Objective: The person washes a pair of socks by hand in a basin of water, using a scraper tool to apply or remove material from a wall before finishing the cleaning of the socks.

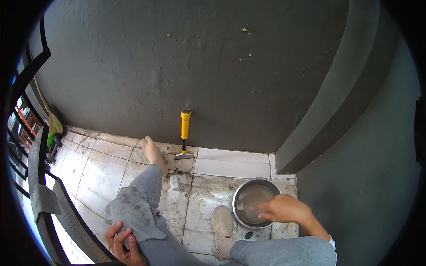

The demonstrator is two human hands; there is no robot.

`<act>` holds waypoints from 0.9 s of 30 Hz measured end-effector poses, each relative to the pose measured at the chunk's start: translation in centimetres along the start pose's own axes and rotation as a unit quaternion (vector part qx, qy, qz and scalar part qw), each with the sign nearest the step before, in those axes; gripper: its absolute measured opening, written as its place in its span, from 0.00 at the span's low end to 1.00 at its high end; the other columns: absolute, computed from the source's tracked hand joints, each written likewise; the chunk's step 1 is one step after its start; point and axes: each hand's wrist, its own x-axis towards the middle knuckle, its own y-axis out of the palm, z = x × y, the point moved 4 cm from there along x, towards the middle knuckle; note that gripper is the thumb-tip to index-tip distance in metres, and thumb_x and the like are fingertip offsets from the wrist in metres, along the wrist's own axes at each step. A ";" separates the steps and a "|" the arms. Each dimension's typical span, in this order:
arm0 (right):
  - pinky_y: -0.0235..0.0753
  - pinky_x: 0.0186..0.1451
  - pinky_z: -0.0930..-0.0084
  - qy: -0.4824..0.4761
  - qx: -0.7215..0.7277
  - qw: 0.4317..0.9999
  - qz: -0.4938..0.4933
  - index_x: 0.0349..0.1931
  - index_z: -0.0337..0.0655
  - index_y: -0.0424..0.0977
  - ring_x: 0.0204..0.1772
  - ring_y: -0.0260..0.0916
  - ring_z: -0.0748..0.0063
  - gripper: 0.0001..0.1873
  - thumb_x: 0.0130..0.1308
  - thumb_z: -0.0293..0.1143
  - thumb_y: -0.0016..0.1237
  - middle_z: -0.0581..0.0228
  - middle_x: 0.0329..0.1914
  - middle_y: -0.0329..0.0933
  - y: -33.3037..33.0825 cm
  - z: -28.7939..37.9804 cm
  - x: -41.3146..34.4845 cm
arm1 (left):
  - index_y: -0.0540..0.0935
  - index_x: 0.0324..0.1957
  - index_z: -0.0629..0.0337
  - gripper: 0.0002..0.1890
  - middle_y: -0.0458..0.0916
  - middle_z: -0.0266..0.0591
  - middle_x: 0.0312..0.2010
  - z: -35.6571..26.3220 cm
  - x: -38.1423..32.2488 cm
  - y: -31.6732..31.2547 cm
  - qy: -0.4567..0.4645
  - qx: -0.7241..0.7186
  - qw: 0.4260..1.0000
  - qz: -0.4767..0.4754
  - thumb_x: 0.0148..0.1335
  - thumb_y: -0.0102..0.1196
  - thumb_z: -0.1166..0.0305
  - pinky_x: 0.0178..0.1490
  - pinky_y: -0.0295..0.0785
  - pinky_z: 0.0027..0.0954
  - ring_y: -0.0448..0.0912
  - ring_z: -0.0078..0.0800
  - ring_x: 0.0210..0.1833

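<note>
A grey cloth (131,212) lies draped over my left knee. My left hand (123,244) rests at its lower edge, fingers apart and touching the fabric. Beside my right shoe stands a round metal bowl (238,219) of cloudy water (254,196). My right hand (286,208) is over the bowl's right side, slightly blurred, its fingers extended above the water with nothing visible in them; whether the fingertips touch the water is unclear. A hammer (185,129) with a yellow-and-black handle stands head down on the tiles, near the wall.
Two clean white tiles (233,168) line the base of the dark grey wall (199,73). A small white plastic object (174,183) sits on the stained tile floor (203,199). Black metal railing (41,156) borders the left, with another grey cloth (45,199) over it. A broom (54,123) stands farther back.
</note>
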 end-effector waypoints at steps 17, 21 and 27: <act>0.73 0.46 0.64 -0.002 0.118 0.976 0.181 0.59 0.59 0.69 0.40 0.77 0.55 0.22 0.66 0.48 0.44 0.56 0.34 0.80 5.9 0.4 1.9 | 0.81 0.39 0.69 0.06 0.76 0.53 0.46 0.8 -0.1 -0.2 -0.005 -0.014 1.000 0.007 0.62 0.53 0.77 0.50 0.70 0.34 0.73 0.41 0.50; 0.73 0.47 0.63 -0.001 0.106 0.981 0.160 0.59 0.59 0.68 0.40 0.78 0.55 0.22 0.66 0.47 0.44 0.56 0.37 0.80 5.8 0.1 1.7 | 0.81 0.39 0.69 0.06 0.76 0.52 0.47 1.1 -0.2 -0.1 -0.012 -0.036 0.999 0.005 0.63 0.52 0.77 0.51 0.69 0.35 0.73 0.41 0.50; 0.70 0.51 0.60 0.017 0.156 0.969 0.192 0.59 0.54 0.68 0.44 0.76 0.53 0.22 0.65 0.43 0.44 0.54 0.38 0.80 5.0 1.1 1.9 | 0.80 0.39 0.69 0.07 0.74 0.53 0.48 1.5 -0.4 -0.5 -0.029 -0.040 0.999 0.012 0.64 0.50 0.77 0.51 0.69 0.35 0.73 0.40 0.50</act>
